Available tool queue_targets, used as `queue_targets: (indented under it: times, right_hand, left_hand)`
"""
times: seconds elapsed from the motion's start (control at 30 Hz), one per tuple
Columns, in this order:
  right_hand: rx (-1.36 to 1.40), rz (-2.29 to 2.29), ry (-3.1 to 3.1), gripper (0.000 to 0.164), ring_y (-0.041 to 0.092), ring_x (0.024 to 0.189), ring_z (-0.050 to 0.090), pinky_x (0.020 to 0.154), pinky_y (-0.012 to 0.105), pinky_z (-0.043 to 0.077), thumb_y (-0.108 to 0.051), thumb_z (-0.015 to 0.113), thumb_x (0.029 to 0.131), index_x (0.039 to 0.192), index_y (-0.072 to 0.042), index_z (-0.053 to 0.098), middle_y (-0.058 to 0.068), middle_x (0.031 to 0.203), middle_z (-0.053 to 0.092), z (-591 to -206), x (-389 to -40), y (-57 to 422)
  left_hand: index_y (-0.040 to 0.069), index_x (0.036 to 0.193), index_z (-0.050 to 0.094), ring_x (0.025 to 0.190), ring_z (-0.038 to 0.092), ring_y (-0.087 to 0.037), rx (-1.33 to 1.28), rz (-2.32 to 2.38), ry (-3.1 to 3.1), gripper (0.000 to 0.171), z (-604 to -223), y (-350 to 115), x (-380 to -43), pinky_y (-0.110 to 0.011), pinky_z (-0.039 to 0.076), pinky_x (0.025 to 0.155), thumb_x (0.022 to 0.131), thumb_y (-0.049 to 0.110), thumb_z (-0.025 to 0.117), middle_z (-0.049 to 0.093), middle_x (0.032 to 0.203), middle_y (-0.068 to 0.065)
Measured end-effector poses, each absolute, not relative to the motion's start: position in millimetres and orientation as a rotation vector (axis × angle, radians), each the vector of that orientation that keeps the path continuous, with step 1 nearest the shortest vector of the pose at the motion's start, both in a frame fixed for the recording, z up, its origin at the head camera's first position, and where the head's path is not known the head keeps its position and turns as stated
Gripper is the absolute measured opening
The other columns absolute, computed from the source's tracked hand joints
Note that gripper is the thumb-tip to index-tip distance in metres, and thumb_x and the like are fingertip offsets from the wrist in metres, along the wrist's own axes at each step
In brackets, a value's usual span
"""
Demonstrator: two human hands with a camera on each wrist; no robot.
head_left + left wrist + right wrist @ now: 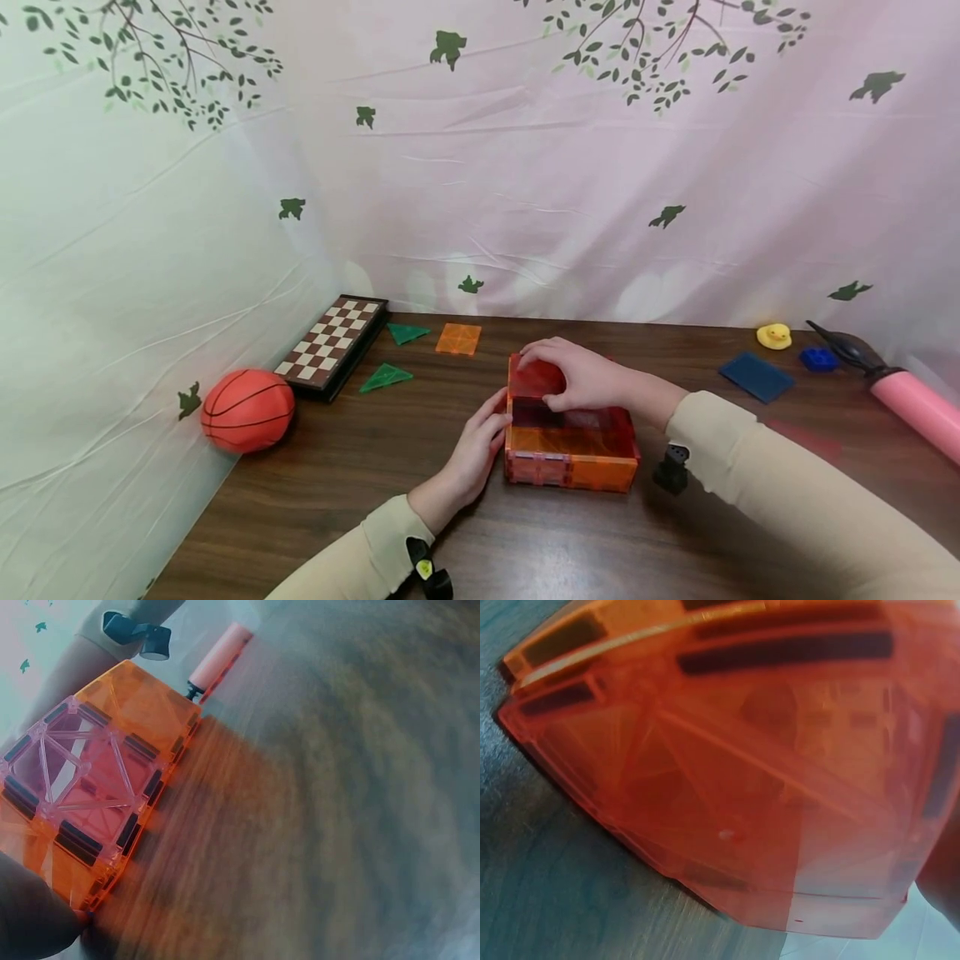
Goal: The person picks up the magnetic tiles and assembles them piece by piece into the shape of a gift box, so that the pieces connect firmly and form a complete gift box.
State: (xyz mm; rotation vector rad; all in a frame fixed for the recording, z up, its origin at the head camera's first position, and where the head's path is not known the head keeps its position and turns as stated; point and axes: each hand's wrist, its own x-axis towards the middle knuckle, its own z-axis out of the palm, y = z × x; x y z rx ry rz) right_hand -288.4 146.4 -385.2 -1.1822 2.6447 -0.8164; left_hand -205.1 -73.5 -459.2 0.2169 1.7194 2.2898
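A low box of translucent magnetic tiles (570, 472) in orange, red and pink stands on the table. My right hand (585, 375) reaches over its top from the right. Thumb and fingers there curl around a red magnetic tile (534, 381) at the box's back left, the fingertips at its far edge. My left hand (472, 454) lies along the box's left side, its extended fingers touching the wall. In the left wrist view a pink tile (82, 766) and an orange tile (139, 701) form the near wall. The right wrist view is filled by the red side wall (727, 795).
Left: a red basketball (247, 411), a chessboard (330, 342). Behind: green triangle tiles (386, 377) and an orange tile (458, 339). Right: a dark blue tile (756, 377), a blue block (818, 359), a rubber duck (774, 336), a pink pump (918, 408) and a red tile (808, 439).
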Motion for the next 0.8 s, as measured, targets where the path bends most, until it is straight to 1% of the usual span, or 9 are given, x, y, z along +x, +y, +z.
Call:
queue_targets:
  times: [0.37, 0.63, 0.8]
  right_hand:
    - [-1.220, -0.794, 2.624, 0.056, 0.025, 0.130, 0.044, 0.101, 0.050, 0.045, -0.021, 0.076, 0.085, 0.138, -0.021, 0.057, 0.003, 0.149, 0.048, -384.2, -291.0, 147.0]
    - [-1.242, -0.802, 2.630, 0.061, 0.022, 0.123, 0.047, 0.097, 0.046, 0.048, -0.019, 0.079, 0.082, 0.139, -0.020, 0.057, 0.001, 0.145, 0.052, -382.2, -294.7, 146.8]
    - [-1.229, -0.814, 2.616, 0.061, 0.023, 0.124, 0.047, 0.098, 0.047, 0.047, -0.019, 0.079, 0.083, 0.140, -0.019, 0.057, 0.003, 0.147, 0.050, -382.8, -295.6, 147.5]
  left_hand:
    - [0.004, 0.159, 0.032, 0.147, 0.031, -0.036, 0.218, 2.276, 1.733, 0.061, -460.5, -73.9, -206.2, -0.051, 0.022, 0.120, 0.102, 0.018, 0.048, 0.033, 0.161, -0.017]
    - [0.004, 0.159, 0.032, 0.147, 0.032, -0.035, 0.234, 2.277, 1.741, 0.061, -460.2, -74.0, -204.6, -0.052, 0.022, 0.120, 0.102, 0.017, 0.048, 0.033, 0.161, -0.017]
    - [0.004, 0.159, 0.032, 0.147, 0.032, -0.034, 0.226, 2.278, 1.741, 0.061, -460.7, -74.1, -205.2, -0.052, 0.022, 0.120, 0.102, 0.018, 0.048, 0.033, 0.161, -0.017]
